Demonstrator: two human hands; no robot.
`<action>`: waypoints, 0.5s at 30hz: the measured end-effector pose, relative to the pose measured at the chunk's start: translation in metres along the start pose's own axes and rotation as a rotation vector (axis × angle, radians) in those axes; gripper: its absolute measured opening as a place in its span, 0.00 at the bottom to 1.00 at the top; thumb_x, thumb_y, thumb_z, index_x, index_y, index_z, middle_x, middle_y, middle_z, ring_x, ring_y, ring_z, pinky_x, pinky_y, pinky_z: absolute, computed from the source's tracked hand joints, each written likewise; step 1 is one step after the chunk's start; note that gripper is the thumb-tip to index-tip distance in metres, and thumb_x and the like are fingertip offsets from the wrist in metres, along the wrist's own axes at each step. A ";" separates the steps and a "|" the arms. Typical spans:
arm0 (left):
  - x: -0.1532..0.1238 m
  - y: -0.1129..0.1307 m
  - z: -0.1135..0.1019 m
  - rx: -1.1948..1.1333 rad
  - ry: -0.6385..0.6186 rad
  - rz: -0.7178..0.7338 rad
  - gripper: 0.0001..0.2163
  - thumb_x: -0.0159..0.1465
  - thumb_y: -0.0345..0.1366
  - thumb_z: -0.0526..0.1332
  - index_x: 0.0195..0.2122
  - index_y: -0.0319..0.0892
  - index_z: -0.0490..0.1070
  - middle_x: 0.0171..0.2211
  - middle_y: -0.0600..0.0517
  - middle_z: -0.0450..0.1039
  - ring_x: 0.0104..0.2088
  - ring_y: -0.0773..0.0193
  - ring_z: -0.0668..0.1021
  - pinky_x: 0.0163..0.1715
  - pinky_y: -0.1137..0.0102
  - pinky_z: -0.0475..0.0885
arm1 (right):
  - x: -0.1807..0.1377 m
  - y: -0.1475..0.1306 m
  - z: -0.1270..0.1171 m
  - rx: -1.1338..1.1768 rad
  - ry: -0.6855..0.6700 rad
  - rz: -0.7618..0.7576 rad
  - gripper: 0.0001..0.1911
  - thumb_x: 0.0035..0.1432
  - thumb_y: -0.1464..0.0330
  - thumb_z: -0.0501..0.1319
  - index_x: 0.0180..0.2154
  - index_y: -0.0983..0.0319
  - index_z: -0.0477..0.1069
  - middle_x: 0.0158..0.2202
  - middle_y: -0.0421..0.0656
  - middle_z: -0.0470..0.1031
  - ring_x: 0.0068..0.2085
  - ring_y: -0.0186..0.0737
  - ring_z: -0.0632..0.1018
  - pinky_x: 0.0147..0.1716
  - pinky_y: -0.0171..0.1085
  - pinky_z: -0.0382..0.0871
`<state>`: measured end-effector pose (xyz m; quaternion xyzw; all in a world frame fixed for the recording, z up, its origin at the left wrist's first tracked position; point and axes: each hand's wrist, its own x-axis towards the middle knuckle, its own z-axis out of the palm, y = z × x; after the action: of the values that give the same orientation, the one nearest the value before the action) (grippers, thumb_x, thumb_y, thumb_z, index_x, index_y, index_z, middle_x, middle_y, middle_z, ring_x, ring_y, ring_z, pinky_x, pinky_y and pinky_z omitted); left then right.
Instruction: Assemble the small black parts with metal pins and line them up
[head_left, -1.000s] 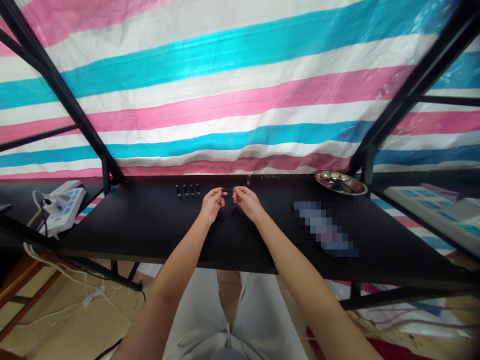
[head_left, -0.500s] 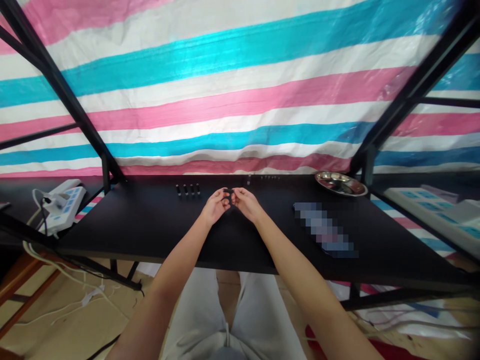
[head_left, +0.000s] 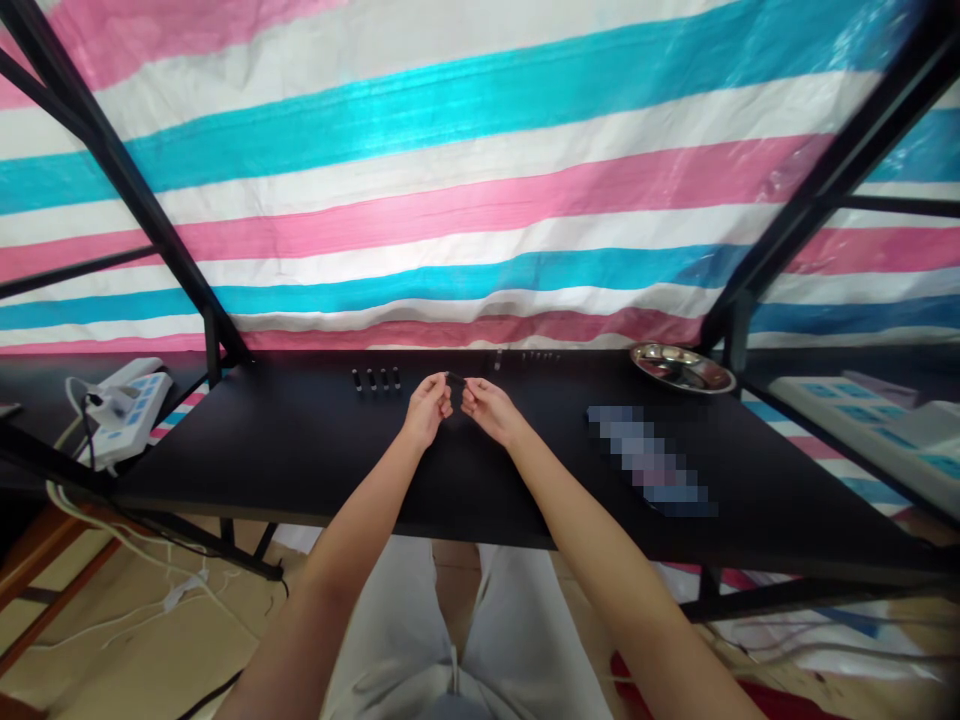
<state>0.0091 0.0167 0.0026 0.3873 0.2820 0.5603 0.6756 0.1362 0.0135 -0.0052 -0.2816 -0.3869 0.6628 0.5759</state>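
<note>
My left hand [head_left: 430, 408] and my right hand [head_left: 489, 408] meet over the middle of the black table [head_left: 315, 450]. Between their fingertips is a small dark cylinder-like piece [head_left: 455, 379], pinched from both sides; its exact kind is too small to make out. To the left of my hands several short black tubes with pale lower ends [head_left: 376, 380] stand in a row. Beyond my right hand, near the back edge, lie a small clear-and-silver piece [head_left: 498, 359] and a row of tiny pale parts [head_left: 540, 356].
A shiny round metal tray [head_left: 682, 368] sits at the table's back right. Nearer is a long pixelated item [head_left: 649, 460]. Black frame posts [head_left: 180, 270] slant up at both sides, and a striped sheet [head_left: 465, 200] hangs behind. A power strip [head_left: 131, 415] lies at far left.
My left hand has shifted slightly left, away from my right hand, and more of the dark piece shows between the fingertips. Everything on the table stays put.
</note>
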 end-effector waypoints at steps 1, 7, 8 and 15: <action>0.001 0.000 0.000 0.037 0.015 0.033 0.18 0.47 0.44 0.67 0.34 0.42 0.66 0.20 0.59 0.62 0.15 0.78 0.61 0.17 0.76 0.53 | 0.000 0.000 -0.001 -0.003 0.012 -0.004 0.17 0.40 0.59 0.68 0.26 0.60 0.63 0.18 0.33 0.61 0.19 0.26 0.61 0.22 0.32 0.57; 0.002 -0.002 0.000 0.165 0.068 0.116 0.18 0.45 0.42 0.69 0.32 0.40 0.66 0.18 0.60 0.62 0.14 0.78 0.61 0.16 0.76 0.53 | 0.001 0.000 -0.002 0.003 0.032 0.006 0.18 0.37 0.60 0.70 0.25 0.60 0.64 0.17 0.33 0.62 0.20 0.26 0.61 0.22 0.32 0.56; 0.002 -0.003 0.000 0.173 0.078 0.119 0.17 0.45 0.42 0.68 0.32 0.40 0.66 0.18 0.60 0.62 0.14 0.78 0.61 0.16 0.76 0.53 | 0.001 0.001 -0.001 -0.005 0.028 0.010 0.18 0.37 0.60 0.70 0.26 0.60 0.64 0.17 0.33 0.62 0.20 0.27 0.61 0.22 0.32 0.56; 0.001 -0.003 -0.001 0.245 0.104 0.172 0.16 0.46 0.42 0.67 0.31 0.40 0.66 0.14 0.61 0.59 0.13 0.78 0.60 0.15 0.76 0.52 | -0.002 -0.001 0.002 -0.045 0.036 0.013 0.18 0.38 0.60 0.69 0.26 0.60 0.64 0.18 0.33 0.63 0.20 0.27 0.62 0.23 0.32 0.57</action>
<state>0.0105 0.0179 -0.0004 0.4601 0.3489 0.5968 0.5572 0.1355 0.0115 -0.0037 -0.3088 -0.3894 0.6526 0.5719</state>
